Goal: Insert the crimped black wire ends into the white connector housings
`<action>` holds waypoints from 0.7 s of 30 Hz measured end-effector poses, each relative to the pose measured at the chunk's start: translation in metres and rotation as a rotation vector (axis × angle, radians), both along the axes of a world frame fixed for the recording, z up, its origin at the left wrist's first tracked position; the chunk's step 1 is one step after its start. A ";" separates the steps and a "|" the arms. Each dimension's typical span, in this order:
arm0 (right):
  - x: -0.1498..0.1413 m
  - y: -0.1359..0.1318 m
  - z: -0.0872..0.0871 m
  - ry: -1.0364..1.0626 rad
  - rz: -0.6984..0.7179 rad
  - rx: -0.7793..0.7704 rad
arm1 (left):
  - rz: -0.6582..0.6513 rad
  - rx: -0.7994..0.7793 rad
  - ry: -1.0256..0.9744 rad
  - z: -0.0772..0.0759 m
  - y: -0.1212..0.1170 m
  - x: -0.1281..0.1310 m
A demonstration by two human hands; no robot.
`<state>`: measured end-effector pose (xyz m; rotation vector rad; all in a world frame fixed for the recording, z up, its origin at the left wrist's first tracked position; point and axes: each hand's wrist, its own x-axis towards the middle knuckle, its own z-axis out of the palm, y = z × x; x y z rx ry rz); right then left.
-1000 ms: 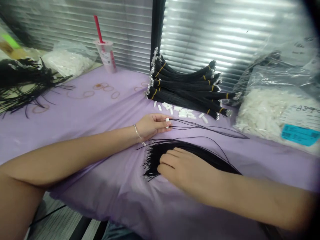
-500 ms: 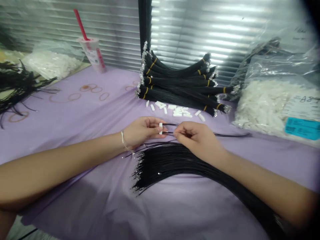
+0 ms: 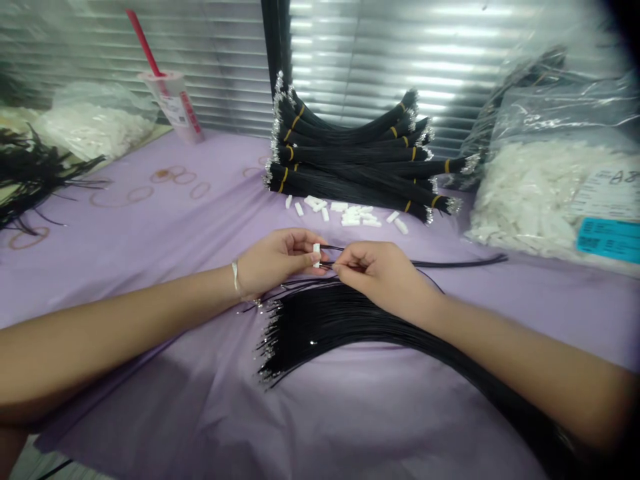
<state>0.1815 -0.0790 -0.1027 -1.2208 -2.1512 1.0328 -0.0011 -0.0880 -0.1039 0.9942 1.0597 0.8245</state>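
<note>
pinching a tiny white connector housing (image 3: 316,255) in the left hand (image 3: 275,257), a thin black wire (image 3: 450,265) in the right hand (image 3: 380,277); both light, the wire limp, probably best held near its tip.

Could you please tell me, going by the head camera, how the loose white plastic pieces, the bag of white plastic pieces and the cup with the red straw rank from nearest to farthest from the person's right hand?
1. Loose white plastic pieces: just ahead of the right hand, at the foot of the wire bundles.
2. Bag of white plastic pieces: off to the right.
3. Cup with the red straw: far back on the left.

One head-worn camera looks forward and down from close above the left hand (image 3: 277,261) and right hand (image 3: 383,279).
</note>
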 end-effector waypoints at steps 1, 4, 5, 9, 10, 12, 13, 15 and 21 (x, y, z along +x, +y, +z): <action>-0.001 0.000 0.000 -0.006 0.001 0.001 | 0.000 0.002 0.001 -0.001 0.000 0.000; -0.002 0.000 -0.002 -0.022 0.030 0.017 | 0.008 0.026 -0.003 -0.003 0.000 0.001; -0.002 0.000 -0.003 -0.030 0.042 0.026 | 0.004 0.037 -0.006 -0.004 0.000 0.002; -0.001 0.001 -0.007 -0.099 0.060 0.076 | -0.015 0.050 -0.032 -0.006 0.001 0.004; -0.001 0.002 -0.006 -0.130 0.070 0.095 | -0.015 0.043 -0.037 -0.006 0.002 0.004; 0.001 0.001 -0.004 -0.216 0.088 0.170 | 0.000 0.030 -0.040 -0.006 0.002 0.004; 0.002 -0.001 -0.002 -0.259 0.088 0.248 | 0.017 0.024 -0.042 -0.006 0.002 0.004; 0.003 -0.007 0.003 -0.316 0.077 0.469 | 0.055 0.013 -0.062 -0.005 0.002 0.003; -0.003 -0.031 0.008 -0.230 0.498 0.552 | 0.062 -0.016 -0.111 -0.003 0.002 0.001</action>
